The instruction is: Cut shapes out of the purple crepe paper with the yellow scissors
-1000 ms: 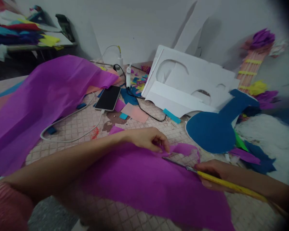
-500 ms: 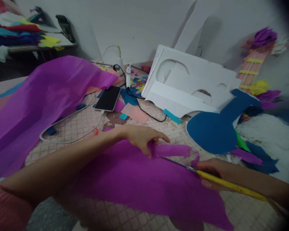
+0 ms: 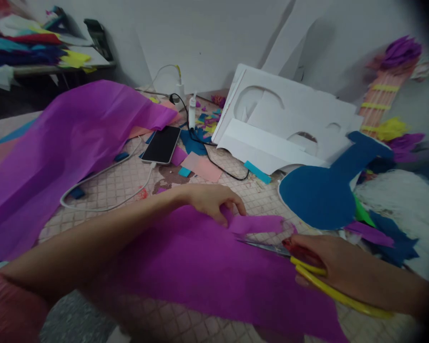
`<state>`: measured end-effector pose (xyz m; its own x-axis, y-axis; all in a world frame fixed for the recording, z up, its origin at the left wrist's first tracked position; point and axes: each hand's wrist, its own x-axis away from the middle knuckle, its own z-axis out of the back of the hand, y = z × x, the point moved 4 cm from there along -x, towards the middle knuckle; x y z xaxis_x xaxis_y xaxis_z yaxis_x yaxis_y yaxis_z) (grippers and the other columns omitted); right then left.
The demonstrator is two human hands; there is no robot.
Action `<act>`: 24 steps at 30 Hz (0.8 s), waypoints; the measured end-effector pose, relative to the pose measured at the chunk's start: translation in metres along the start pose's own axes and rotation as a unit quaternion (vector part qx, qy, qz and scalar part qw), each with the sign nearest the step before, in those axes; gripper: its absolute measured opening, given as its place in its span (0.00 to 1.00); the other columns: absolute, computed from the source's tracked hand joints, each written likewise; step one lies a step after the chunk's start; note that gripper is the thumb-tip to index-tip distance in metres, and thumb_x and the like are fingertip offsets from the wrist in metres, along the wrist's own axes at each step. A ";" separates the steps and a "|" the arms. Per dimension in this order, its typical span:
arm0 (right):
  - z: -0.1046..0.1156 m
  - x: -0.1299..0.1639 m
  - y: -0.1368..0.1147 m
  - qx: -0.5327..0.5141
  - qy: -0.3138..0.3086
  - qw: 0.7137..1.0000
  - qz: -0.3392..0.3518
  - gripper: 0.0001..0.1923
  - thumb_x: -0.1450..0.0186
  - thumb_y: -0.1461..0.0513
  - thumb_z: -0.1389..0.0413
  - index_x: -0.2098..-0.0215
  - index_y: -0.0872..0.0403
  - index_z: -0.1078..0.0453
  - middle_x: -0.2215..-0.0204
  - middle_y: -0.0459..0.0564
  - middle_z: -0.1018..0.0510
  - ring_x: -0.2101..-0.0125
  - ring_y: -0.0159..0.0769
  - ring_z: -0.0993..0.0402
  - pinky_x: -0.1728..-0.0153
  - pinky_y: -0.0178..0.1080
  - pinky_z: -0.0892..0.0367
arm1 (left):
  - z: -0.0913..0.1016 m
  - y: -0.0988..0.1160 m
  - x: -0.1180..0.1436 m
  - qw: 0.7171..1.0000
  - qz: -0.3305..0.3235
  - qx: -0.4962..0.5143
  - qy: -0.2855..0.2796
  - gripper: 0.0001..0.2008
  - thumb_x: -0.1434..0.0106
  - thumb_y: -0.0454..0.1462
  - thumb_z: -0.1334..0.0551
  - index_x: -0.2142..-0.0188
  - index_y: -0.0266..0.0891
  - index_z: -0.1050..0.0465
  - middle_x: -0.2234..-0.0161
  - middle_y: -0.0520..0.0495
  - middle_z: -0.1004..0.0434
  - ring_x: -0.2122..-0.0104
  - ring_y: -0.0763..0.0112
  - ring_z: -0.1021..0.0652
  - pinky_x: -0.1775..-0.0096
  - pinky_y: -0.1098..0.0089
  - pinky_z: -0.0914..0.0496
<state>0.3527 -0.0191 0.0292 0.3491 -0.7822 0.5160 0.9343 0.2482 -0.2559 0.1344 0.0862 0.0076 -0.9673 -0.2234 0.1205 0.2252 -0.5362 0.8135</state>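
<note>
A sheet of purple crepe paper [image 3: 214, 267] lies on the table before me, a narrow strip [image 3: 259, 224] partly cut along its far edge. My left hand [image 3: 214, 202] has its thumb and fingers curled on the paper where the strip joins the sheet, pinching it. In my right hand [image 3: 329, 259] is a pair of scissors [image 3: 343, 297] with yellow handles, its blades parted and pointing left at the cut. The blade tips reach the paper just right of my left hand.
A phone [image 3: 161, 145] on a white cable lies beyond my left arm, near a large purple sheet [image 3: 75, 124]. Farther back are a glue bottle [image 3: 192, 113] and paper scraps. White cut-out board [image 3: 268, 119] leans on the wall; a blue cut-out shape [image 3: 316, 197] sits at right.
The scissors' handles and blades have spread apart in my right hand. My left index finger has curled inward, nearer the thumb. The paper lies almost as before.
</note>
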 end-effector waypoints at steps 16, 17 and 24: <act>0.003 -0.007 0.007 -0.002 -0.010 1.000 0.005 0.16 0.39 0.48 0.47 0.59 0.46 0.29 0.63 0.49 0.21 0.65 0.45 0.26 0.67 0.40 0.36 | -0.001 -0.001 0.002 0.993 -0.029 0.116 -0.003 0.23 0.48 0.30 0.36 0.51 0.35 0.33 0.63 0.45 0.22 0.64 0.67 0.22 0.62 0.70 0.31; 0.003 -0.008 0.007 -0.005 -0.013 1.000 0.005 0.16 0.39 0.48 0.47 0.59 0.46 0.29 0.63 0.50 0.21 0.65 0.45 0.26 0.67 0.40 0.36 | -0.002 -0.001 0.002 0.992 -0.029 0.127 -0.004 0.23 0.48 0.30 0.36 0.52 0.35 0.33 0.63 0.45 0.22 0.63 0.66 0.22 0.62 0.70 0.30; 0.000 -0.013 0.018 -0.053 -0.024 0.998 0.021 0.16 0.41 0.49 0.44 0.59 0.46 0.27 0.64 0.50 0.20 0.65 0.45 0.26 0.66 0.40 0.34 | -0.002 0.001 0.002 0.993 -0.025 0.118 -0.006 0.22 0.47 0.30 0.36 0.51 0.35 0.33 0.62 0.45 0.22 0.62 0.67 0.23 0.61 0.70 0.31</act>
<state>0.3650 -0.0046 0.0181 0.3927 -0.7435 0.5413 0.9069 0.2154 -0.3621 0.1325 0.0841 0.0074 -0.9781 -0.1916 0.0818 0.1444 -0.3408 0.9290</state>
